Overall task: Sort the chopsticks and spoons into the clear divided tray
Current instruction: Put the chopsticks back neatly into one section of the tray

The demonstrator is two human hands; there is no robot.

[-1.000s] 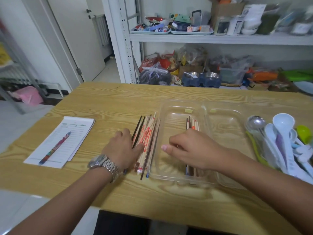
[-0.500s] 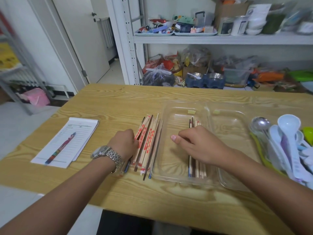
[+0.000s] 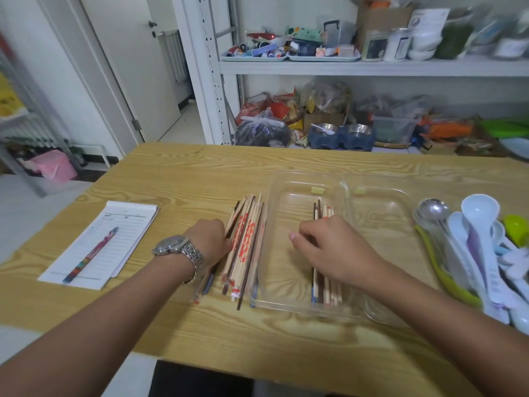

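left hand [image 3: 209, 242] curls its fingers round loose chopsticks [image 3: 246, 239]; right hand [image 3: 329, 247] fingers curl over sorted chopsticks [image 3: 326, 287] in the clear divided tray [image 3: 380, 216], probably best laid parallel.

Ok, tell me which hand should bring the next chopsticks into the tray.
Left, probably: the left hand grips the loose chopsticks beside the tray, while the right hand holds the sorted chopsticks inside its left compartment.

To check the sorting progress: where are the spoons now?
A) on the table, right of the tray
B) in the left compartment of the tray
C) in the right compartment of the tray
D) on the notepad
A: the spoons lie piled on the table right of the clear tray; its left compartment holds only chopsticks, its right one nothing.
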